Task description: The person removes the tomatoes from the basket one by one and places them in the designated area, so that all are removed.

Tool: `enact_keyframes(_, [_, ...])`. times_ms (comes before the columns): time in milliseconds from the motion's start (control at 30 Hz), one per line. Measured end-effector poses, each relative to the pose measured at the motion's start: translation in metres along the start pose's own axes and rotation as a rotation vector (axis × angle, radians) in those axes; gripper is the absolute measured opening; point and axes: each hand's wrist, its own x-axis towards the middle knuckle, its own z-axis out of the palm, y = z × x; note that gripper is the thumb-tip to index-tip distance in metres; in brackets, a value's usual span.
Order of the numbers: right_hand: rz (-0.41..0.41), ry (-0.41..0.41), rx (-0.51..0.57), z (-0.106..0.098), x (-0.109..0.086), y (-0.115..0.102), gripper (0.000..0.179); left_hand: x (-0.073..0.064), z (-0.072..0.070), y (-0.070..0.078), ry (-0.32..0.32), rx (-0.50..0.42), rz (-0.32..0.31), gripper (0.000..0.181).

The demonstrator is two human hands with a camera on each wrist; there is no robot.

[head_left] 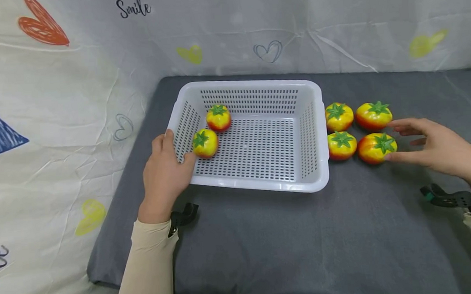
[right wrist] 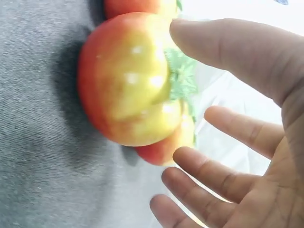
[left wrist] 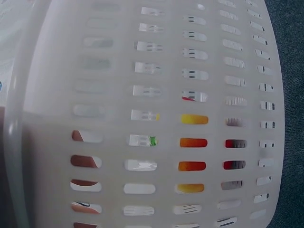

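My left hand (head_left: 165, 171) grips the left rim of a white slotted plastic basket (head_left: 262, 188), whose side wall (left wrist: 114, 152) fills the left wrist view. Two red-and-yellow toy tomatoes with green star-shaped leaves lie inside at the left: a rear tomato (head_left: 218, 118) and a front tomato (head_left: 205, 144). My right hand (head_left: 442, 145) reaches in from the right with fingers spread around the near right tomato (head_left: 373, 148). In the right wrist view its thumb (right wrist: 204, 40) is at the edge of that tomato (right wrist: 128, 80); whether they touch I cannot tell.
Beside the basket's right wall sit a far left tomato (head_left: 339, 117), a near left tomato (head_left: 342, 145) and a far right tomato (head_left: 373, 115). A grey cloth (head_left: 274, 243) covers the table. Behind and to the left hangs a printed white sheet (head_left: 228, 26).
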Motion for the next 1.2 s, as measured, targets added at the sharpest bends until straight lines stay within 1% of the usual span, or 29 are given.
enact_keyframes(200, [-0.031,0.049,-0.036,-0.007,-0.003,-0.004,0.080,-0.001,0.000,0.000,0.007,-0.004,0.017,0.077])
enact_keyframes(333, [-0.037,0.061,-0.056,-0.012,0.000,-0.011,0.079,-0.001,-0.001,-0.001,0.011,-0.004,0.019,0.077])
enact_keyframes(467, [-0.052,0.073,-0.055,-0.018,0.005,-0.023,0.078,-0.001,-0.001,-0.001,0.010,-0.002,0.017,0.077])
enact_keyframes(667, [-0.094,0.091,-0.039,-0.028,0.015,-0.049,0.075,-0.001,-0.002,-0.001,0.007,-0.003,0.011,0.077])
enact_keyframes(800, [-0.107,0.063,-0.015,-0.035,0.022,-0.068,0.076,-0.001,-0.003,-0.001,0.001,-0.001,0.011,0.077])
enact_keyframes(967, [-0.122,0.003,0.003,-0.042,0.037,-0.092,0.081,0.000,-0.005,0.000,-0.002,0.007,0.006,0.078])
enact_keyframes(1200, [-0.188,-0.048,0.020,-0.045,0.057,-0.117,0.078,0.001,-0.003,0.001,-0.013,0.008,-0.001,0.078])
